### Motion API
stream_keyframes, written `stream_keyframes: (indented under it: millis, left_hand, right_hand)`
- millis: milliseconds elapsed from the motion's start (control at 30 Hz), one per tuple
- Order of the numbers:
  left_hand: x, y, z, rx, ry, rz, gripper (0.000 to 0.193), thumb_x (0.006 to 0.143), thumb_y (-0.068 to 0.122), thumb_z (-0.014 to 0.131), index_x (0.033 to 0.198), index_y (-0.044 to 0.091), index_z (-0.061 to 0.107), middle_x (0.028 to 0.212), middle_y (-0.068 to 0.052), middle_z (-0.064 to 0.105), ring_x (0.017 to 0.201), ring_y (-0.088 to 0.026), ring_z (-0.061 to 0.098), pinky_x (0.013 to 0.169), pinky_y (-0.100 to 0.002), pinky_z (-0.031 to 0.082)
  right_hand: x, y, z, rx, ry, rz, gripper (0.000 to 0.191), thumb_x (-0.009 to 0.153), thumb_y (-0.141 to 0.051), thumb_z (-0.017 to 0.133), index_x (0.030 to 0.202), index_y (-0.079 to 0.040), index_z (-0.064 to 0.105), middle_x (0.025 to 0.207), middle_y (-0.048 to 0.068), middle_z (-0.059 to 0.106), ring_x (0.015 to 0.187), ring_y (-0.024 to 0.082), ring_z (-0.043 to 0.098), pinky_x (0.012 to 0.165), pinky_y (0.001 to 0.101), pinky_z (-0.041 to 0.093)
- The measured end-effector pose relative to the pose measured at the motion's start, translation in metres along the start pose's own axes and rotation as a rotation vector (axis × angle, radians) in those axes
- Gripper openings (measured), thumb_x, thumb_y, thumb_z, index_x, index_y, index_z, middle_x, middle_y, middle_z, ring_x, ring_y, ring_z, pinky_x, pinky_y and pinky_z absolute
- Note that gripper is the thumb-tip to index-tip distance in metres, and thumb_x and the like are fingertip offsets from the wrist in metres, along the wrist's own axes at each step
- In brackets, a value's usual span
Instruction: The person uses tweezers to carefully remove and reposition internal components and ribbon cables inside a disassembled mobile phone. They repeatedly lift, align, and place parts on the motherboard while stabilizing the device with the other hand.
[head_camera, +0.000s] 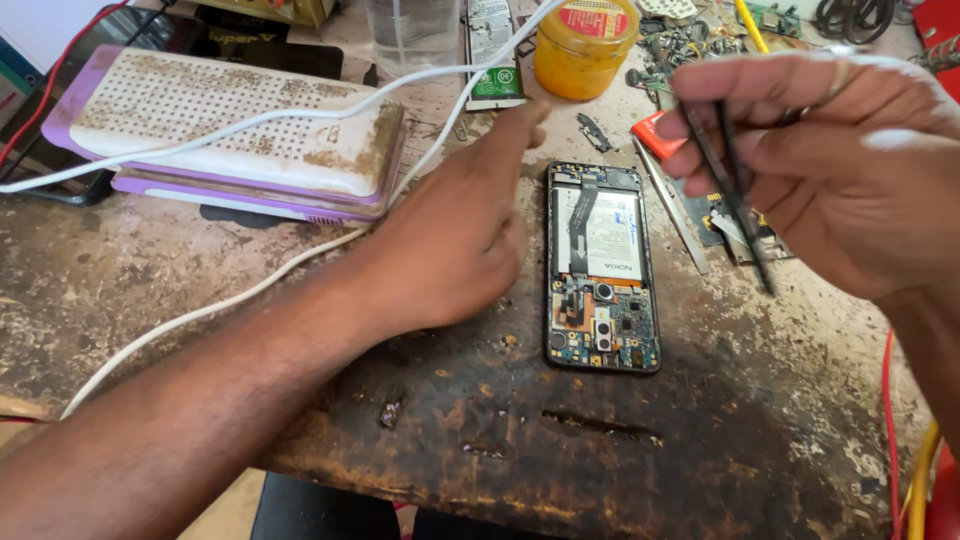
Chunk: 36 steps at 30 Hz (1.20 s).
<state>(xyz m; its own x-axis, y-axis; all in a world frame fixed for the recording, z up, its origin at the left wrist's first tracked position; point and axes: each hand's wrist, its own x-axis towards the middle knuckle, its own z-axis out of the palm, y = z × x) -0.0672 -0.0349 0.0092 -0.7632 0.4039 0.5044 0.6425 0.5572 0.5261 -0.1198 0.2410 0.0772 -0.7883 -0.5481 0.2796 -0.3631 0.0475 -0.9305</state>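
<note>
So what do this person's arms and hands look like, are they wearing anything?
Both are bare: no gloves, and no sleeves reach the forearms in view. The left hand shows nothing worn. The right hand seems to carry a pale ring on one finger, though glare blurs it. No watch or bracelet shows.

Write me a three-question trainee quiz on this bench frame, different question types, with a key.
1. True or false: the opened phone lies with its back cover off and its circuit board showing.
2. What does the right hand hold? A) black tweezers B) a screwdriver C) a brush
3. Fill in: the left hand reaches, forefinger out, toward the ____ jar at the bench's far edge.

Key: 1 true; 2 A; 3 yellow.
</note>
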Motion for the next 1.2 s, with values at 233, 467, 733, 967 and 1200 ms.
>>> stream_keyframes:
  millis: [233, 467, 733, 967, 1200]
  left_hand:
    - [0.002, -0.002, -0.008, -0.093, -0.287, -0.146, 0.116, 0.088, 0.032, 0.071, 0.160, 0.002, -0.016, 0.167, -0.034, 0.012, 0.153, -0.045, 0.019, 0.117, -0.056, 0.015]
    - [0.001, 0.009, -0.005, 0.043, -0.341, -0.042, 0.165, 0.059, 0.080, 0.088, 0.156, 0.001, -0.020, 0.160, -0.041, 0.014, 0.152, -0.048, 0.016, 0.125, -0.055, 0.007]
    - [-0.004, 0.002, -0.004, 0.023, -0.300, 0.057, 0.161, 0.062, 0.077, 0.089, 0.157, -0.001, -0.015, 0.161, -0.042, 0.018, 0.153, -0.049, 0.020, 0.126, -0.053, 0.011]
    - [-0.003, 0.009, -0.015, -0.003, -0.384, -0.072, 0.109, 0.056, 0.064, 0.091, 0.132, 0.004, 0.042, 0.141, -0.019, 0.049, 0.134, -0.036, 0.049, 0.107, -0.049, 0.044]
    - [-0.002, 0.010, -0.016, -0.105, -0.253, 0.124, 0.075, 0.060, 0.056, 0.095, 0.110, 0.010, 0.064, 0.134, -0.012, 0.057, 0.121, -0.032, 0.059, 0.093, -0.045, 0.051]
  right_hand:
    - [-0.011, 0.024, 0.011, -0.195, 0.081, -0.025, 0.020, 0.111, -0.003, 0.060, 0.129, 0.004, 0.063, 0.101, 0.015, 0.072, 0.090, 0.022, 0.075, 0.078, 0.0359, 0.065]
    - [-0.019, 0.030, 0.031, -0.268, 0.120, 0.122, 0.026, 0.099, -0.009, 0.063, 0.123, 0.001, 0.068, 0.109, 0.010, 0.076, 0.098, 0.016, 0.076, 0.086, 0.0301, 0.062]
    - [-0.035, 0.033, 0.036, -0.468, -0.029, -0.130, 0.018, 0.083, -0.002, 0.081, 0.099, 0.000, 0.074, 0.105, 0.013, 0.077, 0.100, 0.019, 0.076, 0.089, 0.0304, 0.064]
    - [-0.037, 0.039, 0.028, -0.429, -0.190, -0.154, 0.019, 0.082, -0.001, 0.080, 0.099, -0.005, 0.073, 0.102, 0.010, 0.078, 0.098, 0.018, 0.077, 0.085, 0.0301, 0.063]
    - [-0.036, 0.028, 0.039, -0.531, -0.185, -0.271, 0.017, 0.081, -0.002, 0.080, 0.095, -0.007, 0.073, 0.097, 0.009, 0.078, 0.097, 0.018, 0.079, 0.078, 0.0280, 0.064]
